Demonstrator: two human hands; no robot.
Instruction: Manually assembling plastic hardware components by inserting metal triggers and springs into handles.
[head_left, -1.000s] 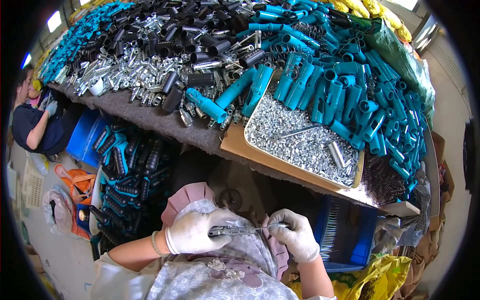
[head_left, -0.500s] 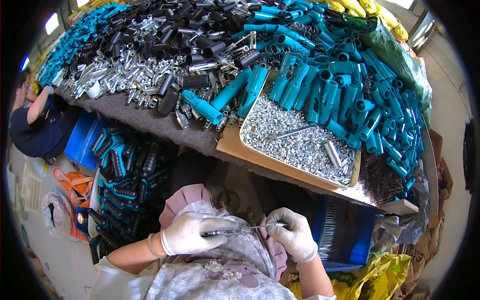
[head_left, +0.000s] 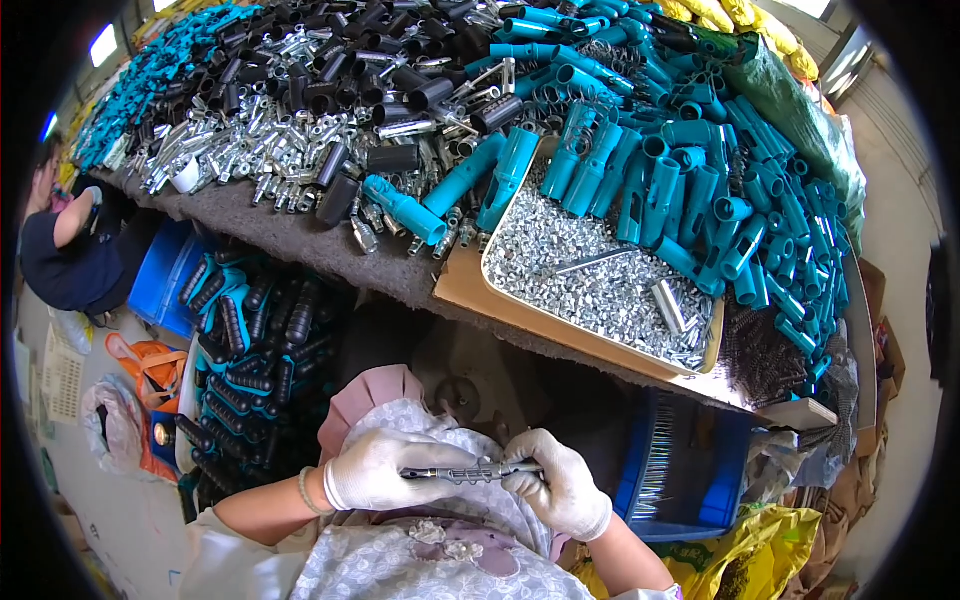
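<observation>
Left hand [head_left: 385, 470], right hand [head_left: 560, 485]: closed grip on metal rod [head_left: 470, 472].

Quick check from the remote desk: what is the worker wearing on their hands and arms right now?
Both the left hand and the right hand wear white knit gloves with snug cuffs at the wrists. A thin bracelet circles the left wrist just behind the glove. The forearms are bare up to short, pale sleeves at the lower edge of the view.
</observation>
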